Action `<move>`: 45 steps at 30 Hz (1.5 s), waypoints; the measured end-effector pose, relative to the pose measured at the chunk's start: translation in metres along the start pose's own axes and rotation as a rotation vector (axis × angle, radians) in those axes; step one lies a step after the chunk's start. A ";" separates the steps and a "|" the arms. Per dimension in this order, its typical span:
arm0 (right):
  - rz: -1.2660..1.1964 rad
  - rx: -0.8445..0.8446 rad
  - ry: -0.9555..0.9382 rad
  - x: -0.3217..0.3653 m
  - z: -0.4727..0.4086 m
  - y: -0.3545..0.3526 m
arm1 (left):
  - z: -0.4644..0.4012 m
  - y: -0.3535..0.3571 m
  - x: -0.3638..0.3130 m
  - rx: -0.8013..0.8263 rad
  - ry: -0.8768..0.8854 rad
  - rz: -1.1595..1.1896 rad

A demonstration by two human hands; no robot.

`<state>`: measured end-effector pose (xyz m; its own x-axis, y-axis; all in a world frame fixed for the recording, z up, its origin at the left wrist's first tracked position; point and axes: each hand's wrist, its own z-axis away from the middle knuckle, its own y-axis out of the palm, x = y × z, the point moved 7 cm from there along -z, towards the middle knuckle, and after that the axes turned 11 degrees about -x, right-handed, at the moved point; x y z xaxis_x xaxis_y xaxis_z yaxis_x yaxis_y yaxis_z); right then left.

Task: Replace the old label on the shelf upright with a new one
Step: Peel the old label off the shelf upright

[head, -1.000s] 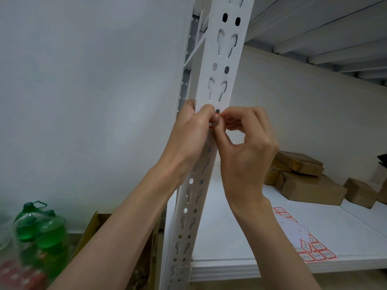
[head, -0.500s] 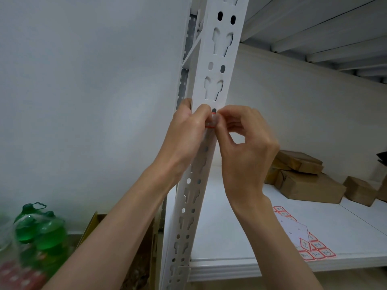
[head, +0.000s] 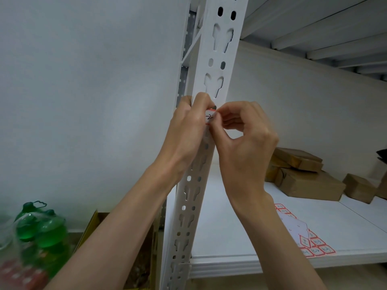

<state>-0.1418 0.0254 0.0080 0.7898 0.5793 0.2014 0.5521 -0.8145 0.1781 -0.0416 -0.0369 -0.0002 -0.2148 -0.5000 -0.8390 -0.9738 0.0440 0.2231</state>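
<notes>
A white perforated shelf upright point(head: 219, 59) runs from the top middle down to the bottom. A small white label point(head: 210, 117) with a red border and black handwriting sits on it at hand height. My left hand point(head: 186, 130) wraps round the upright's left edge, its fingers covering the label's left part. My right hand point(head: 243, 139) pinches the label's right edge between thumb and forefinger. Most of the label is hidden by my fingers.
A sheet of red-bordered labels point(head: 307, 239) lies on the white shelf board point(head: 251, 231) at the lower right. Brown cardboard parcels point(head: 303, 174) are stacked at the back right. Green bottles point(head: 39, 227) and an open carton point(head: 125, 258) stand on the floor at the left.
More of the label shows between my fingertips than before, with its writing now readable. Both hands stay at the same spot on the upright.
</notes>
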 end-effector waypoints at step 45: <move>0.055 0.128 0.135 0.007 -0.018 -0.006 | -0.005 -0.002 0.003 0.003 0.046 -0.066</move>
<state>-0.1445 0.0354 0.0259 0.7814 0.5260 0.3359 0.5457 -0.8370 0.0412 -0.0402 -0.0433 -0.0007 -0.1463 -0.5411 -0.8281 -0.9860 0.0122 0.1662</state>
